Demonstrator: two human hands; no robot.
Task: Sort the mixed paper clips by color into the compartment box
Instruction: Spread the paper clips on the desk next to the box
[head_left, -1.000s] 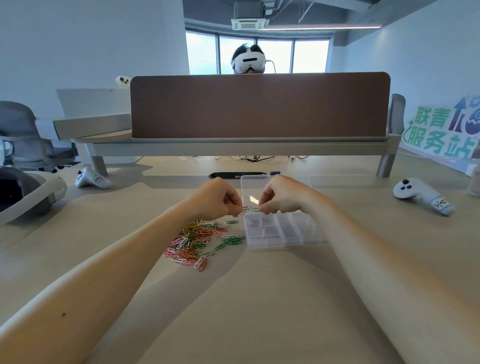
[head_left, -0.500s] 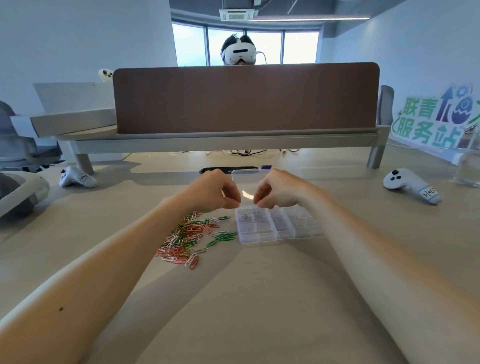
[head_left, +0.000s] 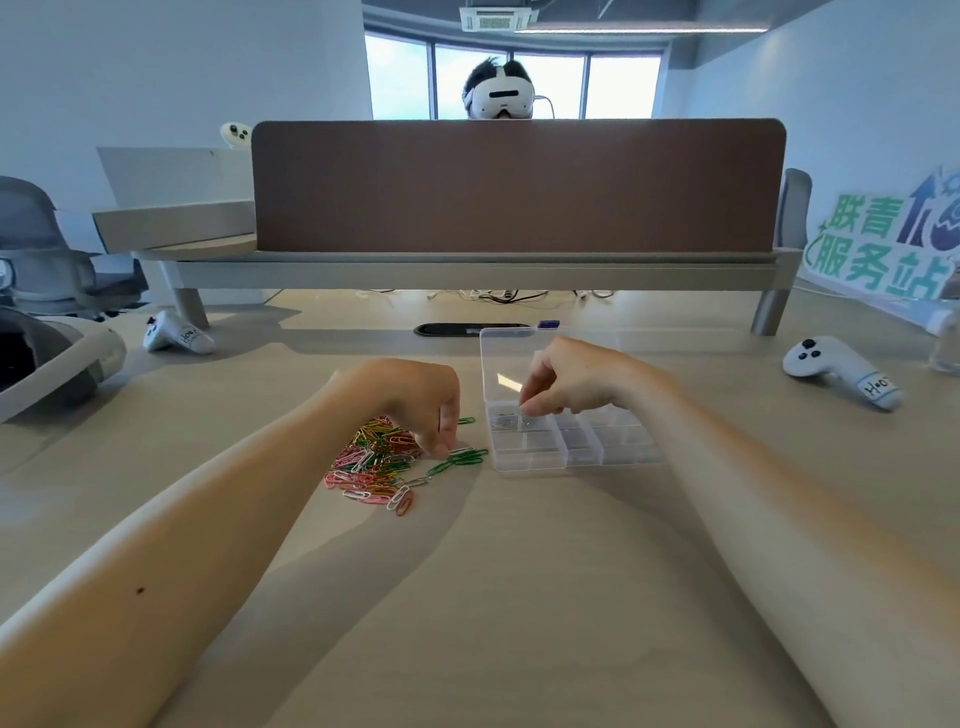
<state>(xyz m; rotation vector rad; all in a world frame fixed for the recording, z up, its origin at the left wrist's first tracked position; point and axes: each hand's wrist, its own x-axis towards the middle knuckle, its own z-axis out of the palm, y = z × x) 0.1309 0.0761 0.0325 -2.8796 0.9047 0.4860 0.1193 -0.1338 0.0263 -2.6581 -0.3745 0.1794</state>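
Plastic box: in the head view, the clear compartment box sits on the table, just right of the pile. Its lid stands up at the back.
Paper clips: the mixed paper clips (pink, green, orange, white) lie in a heap by the left hand. A few silver clips are in the back-left compartment.
Left hand: the left hand curls down, fingertips touching the green clips at the heap's right edge. I cannot tell if it holds one.
Right hand: the right hand is over the back-left compartment, finger and thumb close together. A clip there is too small to see.
How clips handle: I think they are very light, thin, stiff and slippery, and they hook together.
Where to hold: pinch one loose clip by its long sides, at the heap's edge.
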